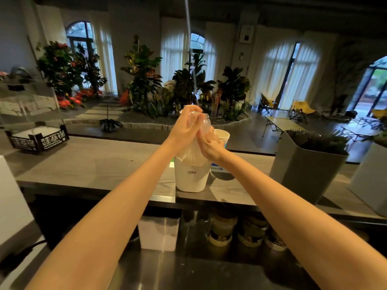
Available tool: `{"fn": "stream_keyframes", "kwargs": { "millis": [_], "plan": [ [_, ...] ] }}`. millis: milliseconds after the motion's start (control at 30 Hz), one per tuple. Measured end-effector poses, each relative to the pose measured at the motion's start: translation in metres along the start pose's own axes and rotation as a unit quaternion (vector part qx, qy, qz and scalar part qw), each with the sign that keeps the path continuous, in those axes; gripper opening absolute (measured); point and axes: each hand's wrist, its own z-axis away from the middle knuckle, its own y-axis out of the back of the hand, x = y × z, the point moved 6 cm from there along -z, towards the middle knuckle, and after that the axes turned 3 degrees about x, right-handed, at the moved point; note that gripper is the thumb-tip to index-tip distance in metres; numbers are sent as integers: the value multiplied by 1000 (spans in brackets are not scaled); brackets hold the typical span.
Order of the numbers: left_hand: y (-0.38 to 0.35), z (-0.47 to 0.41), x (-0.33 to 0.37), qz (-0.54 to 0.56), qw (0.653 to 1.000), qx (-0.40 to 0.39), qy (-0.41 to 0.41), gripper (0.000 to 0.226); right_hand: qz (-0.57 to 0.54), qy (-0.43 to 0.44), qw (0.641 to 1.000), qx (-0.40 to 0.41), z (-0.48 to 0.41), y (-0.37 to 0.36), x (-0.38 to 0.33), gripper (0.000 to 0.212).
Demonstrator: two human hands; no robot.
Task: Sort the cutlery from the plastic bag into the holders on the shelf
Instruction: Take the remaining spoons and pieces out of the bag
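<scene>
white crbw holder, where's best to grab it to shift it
I'd wrap the bare lower wall of the white CRBW holder from the near side: it stands upright at the edge of the shelf, and the plastic bag fills its mouth.

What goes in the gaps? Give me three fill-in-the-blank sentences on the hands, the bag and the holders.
1. Left hand and right hand hold one clear plastic ___ together.
2. It hangs over the ___ CRBW holder.
3. The grey holder stands to the CRBW holder's ___.
Missing: bag; white; right.

"CRBW" on white holder (191,176)
</scene>
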Motion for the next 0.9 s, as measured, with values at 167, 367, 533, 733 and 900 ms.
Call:
{"fn": "stream_keyframes", "kwargs": {
  "millis": [167, 367, 533, 733, 900],
  "plan": [
    [8, 2, -12, -30, 998, -40, 40, 23, 34, -4, 999, -38, 1, 5, 0, 61],
    [9, 17, -24, -82, 991, -60, 83, 28, 130, -2, 988, -81, 2, -1, 7, 57],
    [17, 24, -33, -89, 988, -46, 115, 21, 72, -26, 990, -118, 0, -1, 13, 81],
    [19, 27, -35, -43, 985, -37, 162, 24, 8, -14, 995, -95, 5, 1, 14, 80],
    [21, 29, -36, -86, 985, -50, 144, 22, -21, 11, 1000, 19, 7, 14, 10, 41]
  ]
}}
